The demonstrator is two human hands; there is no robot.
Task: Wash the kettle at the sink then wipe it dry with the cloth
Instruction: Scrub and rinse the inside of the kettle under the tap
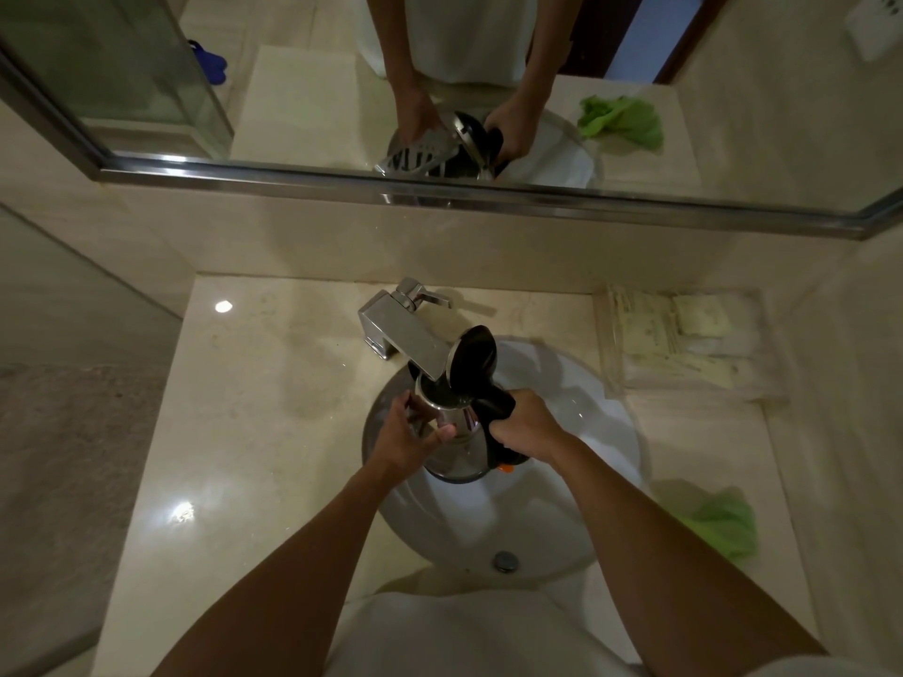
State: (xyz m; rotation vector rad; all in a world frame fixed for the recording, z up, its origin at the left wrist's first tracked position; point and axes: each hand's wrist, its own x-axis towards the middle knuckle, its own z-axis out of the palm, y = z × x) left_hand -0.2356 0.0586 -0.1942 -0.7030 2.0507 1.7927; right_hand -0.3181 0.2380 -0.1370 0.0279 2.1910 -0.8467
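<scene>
The right hand (523, 422) is wrapping its grip tight around the black handle (493, 403) of the stainless electric kettle (454, 432), fingers curled under and out of sight. The left hand (408, 434) is pressing its grip flat against the opposite steel wall of the kettle, thumb lying across the metal near the rim, so both hands are clamped on it. Just beyond the grips, the black lid (476, 356) is standing hinged open, and the kettle's mouth is sitting directly beneath the square chrome faucet spout (410, 339); whether water is running is hard to make out, since the spout is hiding most of the opening. An orange switch (505, 467) is peeking out below the right wrist. The kettle is hanging over the white basin (488, 525), whose drain (505, 560) is showing nearer the person. Well to the right of the grips, the green cloth (723, 525) is lying crumpled on the marble surface (244, 432), partly cut off by the right forearm. Farther back on the right, a clear tray (684, 339) is holding pale packets too blurred to read. The mirror (537, 90) above is doubling the scene.
</scene>
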